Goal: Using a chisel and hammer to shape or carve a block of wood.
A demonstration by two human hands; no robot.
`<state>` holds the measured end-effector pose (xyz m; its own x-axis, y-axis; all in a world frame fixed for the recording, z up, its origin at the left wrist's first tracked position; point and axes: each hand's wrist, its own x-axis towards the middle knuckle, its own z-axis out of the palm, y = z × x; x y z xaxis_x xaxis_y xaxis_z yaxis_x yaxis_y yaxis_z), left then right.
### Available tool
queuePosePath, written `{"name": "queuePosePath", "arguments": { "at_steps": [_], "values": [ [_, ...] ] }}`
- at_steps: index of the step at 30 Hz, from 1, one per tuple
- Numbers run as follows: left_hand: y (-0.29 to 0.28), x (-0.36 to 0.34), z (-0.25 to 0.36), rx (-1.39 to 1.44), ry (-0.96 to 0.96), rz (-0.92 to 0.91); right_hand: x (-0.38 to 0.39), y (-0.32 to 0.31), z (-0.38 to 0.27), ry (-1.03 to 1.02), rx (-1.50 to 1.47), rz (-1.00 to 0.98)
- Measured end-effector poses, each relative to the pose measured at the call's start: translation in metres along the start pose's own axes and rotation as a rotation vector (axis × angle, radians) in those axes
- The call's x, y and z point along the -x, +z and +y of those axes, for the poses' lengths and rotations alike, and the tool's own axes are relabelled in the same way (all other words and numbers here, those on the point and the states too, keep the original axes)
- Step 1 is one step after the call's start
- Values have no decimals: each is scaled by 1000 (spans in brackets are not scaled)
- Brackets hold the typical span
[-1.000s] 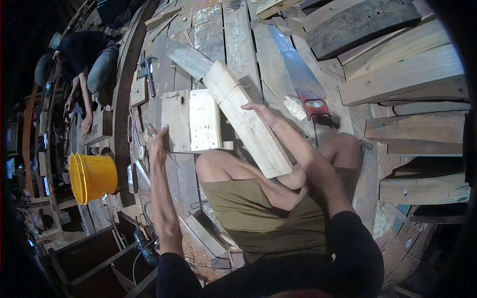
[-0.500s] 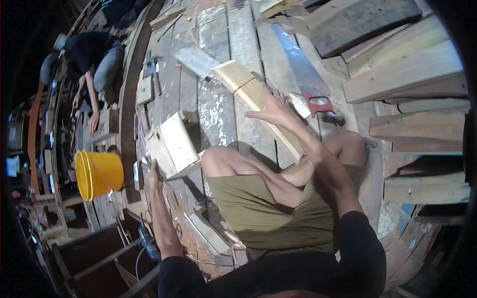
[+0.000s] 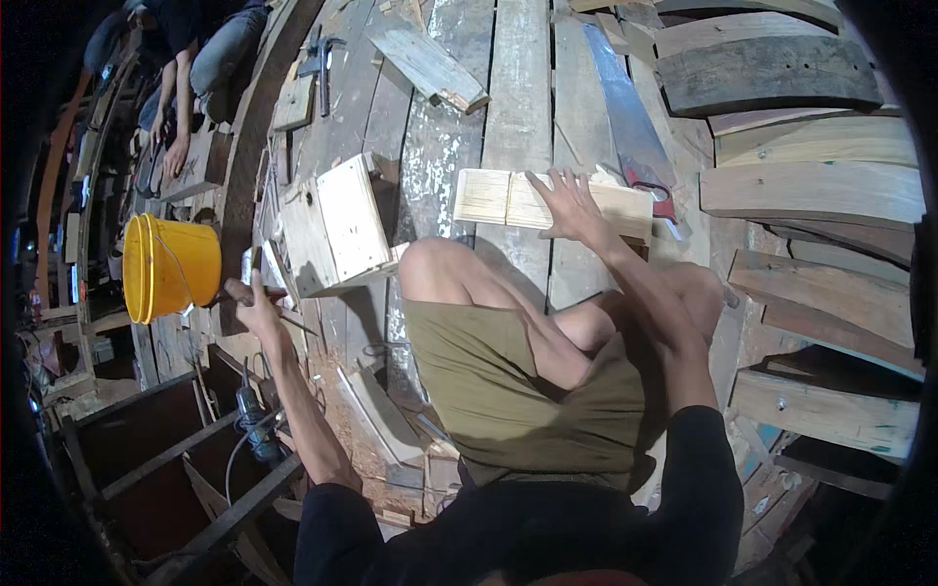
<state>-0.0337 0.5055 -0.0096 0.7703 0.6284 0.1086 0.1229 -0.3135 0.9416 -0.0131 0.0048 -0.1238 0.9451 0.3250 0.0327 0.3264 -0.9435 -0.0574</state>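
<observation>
My left hand is closed on a brown-handled tool at left, its working end unclear. My right hand lies with fingers spread on top of a pale, light board crossed by a dark line, lying sideways beyond my knees. Between my hands stands a small wooden block assembly with a pale face. A handsaw with a red handle lies behind the board, on the right. A hammer and a weathered offcut lie farther forward on the plank floor.
A yellow bucket stands at left, with a co-worker crouched beyond it. Curved timbers are stacked along the right. A power tool with a cord sits at lower left beside dark open framing.
The pale board has turned from diagonal to crosswise, apart from the weathered piece it overlapped. My right hand's fingers have spread on it. My left hand has left the block assembly and moved down-left.
</observation>
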Motion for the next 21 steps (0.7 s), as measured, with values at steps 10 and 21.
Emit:
{"name": "queuePosePath", "arguments": {
  "at_steps": [10, 21],
  "values": [
    [72, 71, 156, 542, 69, -227, 67, -32, -21, 160, -281, 244],
    [300, 111, 87, 677, -192, -903, 361, -64, -20, 1226, -884, 521]
  ]
}}
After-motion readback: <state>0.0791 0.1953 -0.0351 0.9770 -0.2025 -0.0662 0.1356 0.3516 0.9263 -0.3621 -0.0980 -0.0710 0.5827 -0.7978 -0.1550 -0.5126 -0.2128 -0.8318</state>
